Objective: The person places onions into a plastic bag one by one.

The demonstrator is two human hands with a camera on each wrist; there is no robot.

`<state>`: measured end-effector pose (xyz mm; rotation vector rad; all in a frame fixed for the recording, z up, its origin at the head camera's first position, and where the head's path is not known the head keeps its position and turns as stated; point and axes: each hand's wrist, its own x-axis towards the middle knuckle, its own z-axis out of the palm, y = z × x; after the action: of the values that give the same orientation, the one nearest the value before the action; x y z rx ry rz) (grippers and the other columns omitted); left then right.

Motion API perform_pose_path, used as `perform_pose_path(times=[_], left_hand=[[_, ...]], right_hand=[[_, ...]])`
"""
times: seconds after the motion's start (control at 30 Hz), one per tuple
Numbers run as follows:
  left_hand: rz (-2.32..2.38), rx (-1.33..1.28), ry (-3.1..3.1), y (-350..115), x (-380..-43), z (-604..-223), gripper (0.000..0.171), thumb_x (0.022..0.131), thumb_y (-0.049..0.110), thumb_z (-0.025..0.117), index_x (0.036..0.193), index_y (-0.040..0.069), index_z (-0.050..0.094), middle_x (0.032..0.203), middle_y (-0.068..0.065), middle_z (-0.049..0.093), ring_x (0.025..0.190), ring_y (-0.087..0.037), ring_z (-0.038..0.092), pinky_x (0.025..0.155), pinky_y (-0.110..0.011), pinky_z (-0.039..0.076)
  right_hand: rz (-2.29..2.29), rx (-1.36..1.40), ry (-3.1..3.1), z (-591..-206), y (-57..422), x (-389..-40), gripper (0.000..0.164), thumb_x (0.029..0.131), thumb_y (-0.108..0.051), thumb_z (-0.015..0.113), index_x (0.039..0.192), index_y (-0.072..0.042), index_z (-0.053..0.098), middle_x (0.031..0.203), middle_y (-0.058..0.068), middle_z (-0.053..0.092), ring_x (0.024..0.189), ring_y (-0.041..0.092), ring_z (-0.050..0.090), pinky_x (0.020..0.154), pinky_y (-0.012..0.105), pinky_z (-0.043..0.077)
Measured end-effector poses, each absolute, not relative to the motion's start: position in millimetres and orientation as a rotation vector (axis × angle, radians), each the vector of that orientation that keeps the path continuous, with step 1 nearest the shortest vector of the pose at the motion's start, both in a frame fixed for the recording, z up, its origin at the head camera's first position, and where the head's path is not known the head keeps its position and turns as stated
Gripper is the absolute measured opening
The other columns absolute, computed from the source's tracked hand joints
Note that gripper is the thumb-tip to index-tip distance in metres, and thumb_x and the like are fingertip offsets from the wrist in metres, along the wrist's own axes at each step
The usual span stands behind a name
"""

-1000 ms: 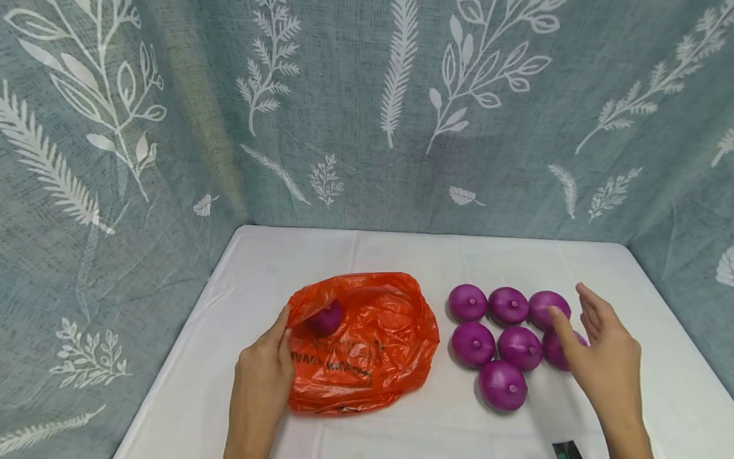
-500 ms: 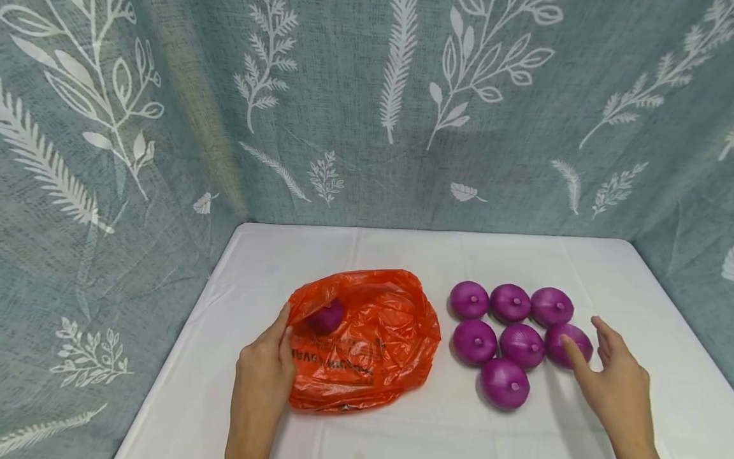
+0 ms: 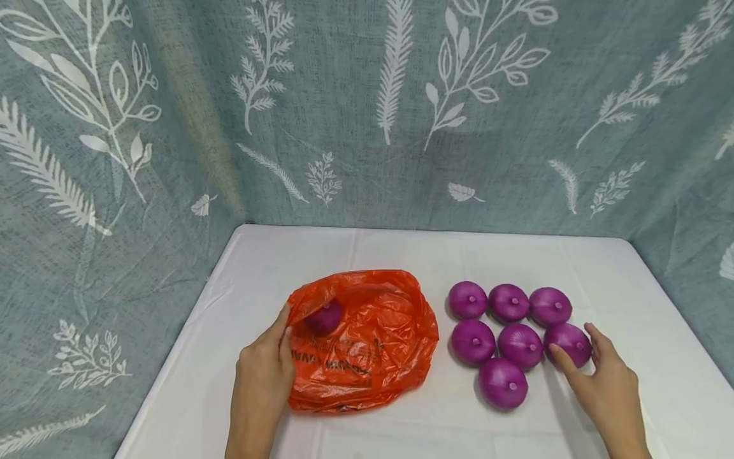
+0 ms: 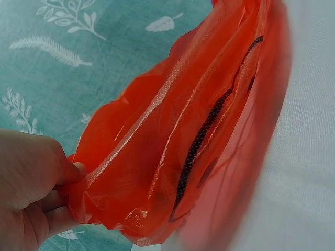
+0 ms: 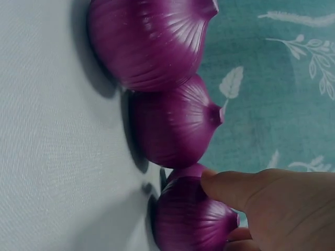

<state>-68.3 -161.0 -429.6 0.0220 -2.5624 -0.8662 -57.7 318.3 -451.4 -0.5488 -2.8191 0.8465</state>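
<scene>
My left hand point(image 3: 264, 370) pinches the left rim of a red plastic bag point(image 3: 395, 350), lifting that edge. The bag lies with its mouth spread and dark print on its side; one purple onion point(image 3: 324, 317) shows inside. In the left wrist view, thumb and fingers hold the bag's thin edge point(image 4: 99, 193). At the right, my right hand point(image 3: 610, 389) has its thumb and fingers on either side of the rightmost purple onion point(image 3: 569, 343) of the middle row. The right wrist view shows the thumb against this onion point(image 5: 188, 222), which sits on the table.
Several more purple onions point(image 3: 520, 346) stand close together left of my right hand, one nearer the front point(image 3: 503, 384). A white cloth covers the table point(image 3: 401, 248). Green-grey curtains point(image 3: 344, 115) with white leaf prints hang behind and at both sides.
My right hand has come down and towards the front, then left onto the rightmost onion of the middle row. The left hand keeps its hold on the bag, almost unmoved.
</scene>
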Motion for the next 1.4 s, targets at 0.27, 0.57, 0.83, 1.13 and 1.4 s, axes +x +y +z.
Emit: perform_pose_path(times=[0.27,0.57,0.83,1.13,1.4], left_hand=[[-0.871,0.016,-2.555,-160.1,-68.6,-429.1,0.047,0.101,-0.004,0.066,0.148,-0.002,0.059,0.129,-0.027,0.069,0.109,-0.043,0.073,0.084,-0.055,0.062],[-0.881,0.009,-2.557,-159.1,-68.7,-430.4,0.047,0.101,-0.004,0.066,0.148,-0.001,0.059,0.128,-0.027,0.070,0.109,-0.043,0.073,0.085,-0.055,0.062],[-0.886,-0.007,-2.536,-159.7,-68.3,-430.5,0.047,0.101,-0.005,0.066,0.147,-0.002,0.060,0.129,-0.026,0.070,0.108,-0.042,0.074,0.083,-0.055,0.062],[-0.890,0.009,-2.543,-161.5,-65.3,-430.7,0.048,0.101,-0.004,0.065,0.148,0.001,0.059,0.128,-0.026,0.070,0.109,-0.042,0.074,0.085,-0.056,0.062],[-0.907,0.001,-2.533,-162.0,-65.1,-430.4,0.048,0.101,-0.005,0.065,0.148,0.000,0.060,0.130,-0.025,0.070,0.108,-0.042,0.074,0.084,-0.056,0.062]], right_hand=[[0.866,-0.571,-2.847,-451.9,320.7,-58.9,0.101,0.096,-0.054,0.075,0.163,0.005,0.029,0.149,0.041,0.043,0.138,0.060,0.044,0.112,0.073,0.037],[0.928,-0.611,-2.868,-454.5,324.0,-57.7,0.105,0.095,-0.056,0.075,0.164,0.005,0.026,0.156,0.035,0.038,0.145,0.055,0.038,0.117,0.070,0.032],[0.950,-0.621,-2.845,-456.1,323.5,-57.3,0.103,0.095,-0.057,0.075,0.164,0.003,0.028,0.157,0.032,0.038,0.146,0.052,0.039,0.118,0.069,0.032],[0.964,-0.681,-2.835,-456.9,319.4,-56.9,0.101,0.094,-0.053,0.078,0.165,0.001,0.029,0.159,0.029,0.036,0.147,0.049,0.038,0.119,0.066,0.031],[0.957,-0.691,-2.806,-456.9,316.1,-58.6,0.098,0.094,-0.051,0.079,0.163,0.001,0.032,0.158,0.031,0.037,0.146,0.049,0.040,0.118,0.064,0.036]])
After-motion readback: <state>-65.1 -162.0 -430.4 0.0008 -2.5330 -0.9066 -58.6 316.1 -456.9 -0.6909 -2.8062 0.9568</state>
